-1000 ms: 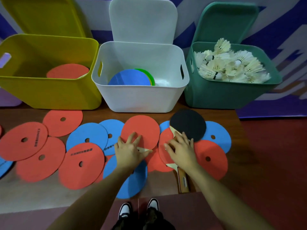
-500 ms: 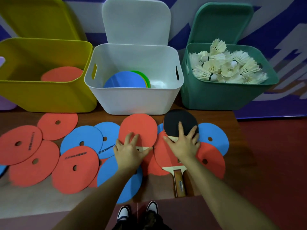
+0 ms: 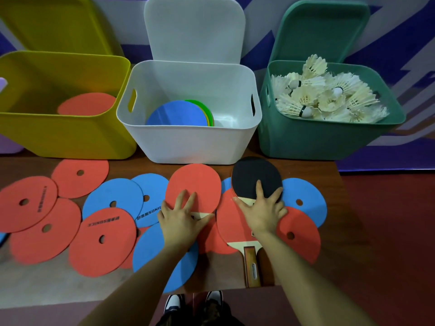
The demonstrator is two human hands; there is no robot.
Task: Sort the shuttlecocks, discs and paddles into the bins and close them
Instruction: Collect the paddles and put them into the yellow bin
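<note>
My left hand (image 3: 181, 220) lies flat with spread fingers on a red paddle (image 3: 195, 182) in the middle of the table. My right hand (image 3: 261, 210) presses, fingers straight, on the lower edge of a black paddle (image 3: 254, 175). Beneath it lies another red paddle (image 3: 231, 224) with its wooden handle (image 3: 251, 267) pointing at me. Several red discs (image 3: 28, 203) and blue discs (image 3: 113, 201) with centre holes overlap around both hands. The yellow bin (image 3: 70, 137) holds a red round face, the white bin (image 3: 188, 144) holds blue and green discs, and the green bin (image 3: 317, 142) holds shuttlecocks (image 3: 324, 97).
All three bins stand in a row at the table's back with their lids leaning upright behind them: yellow lid (image 3: 54, 22), white lid (image 3: 195, 29), green lid (image 3: 322, 31). The wooden table (image 3: 219, 267) ends just right of the discs. My shoes show below its front edge.
My right hand slid forward from the red paddle's neck onto the black paddle's face. My left hand stayed on the red paddle.
</note>
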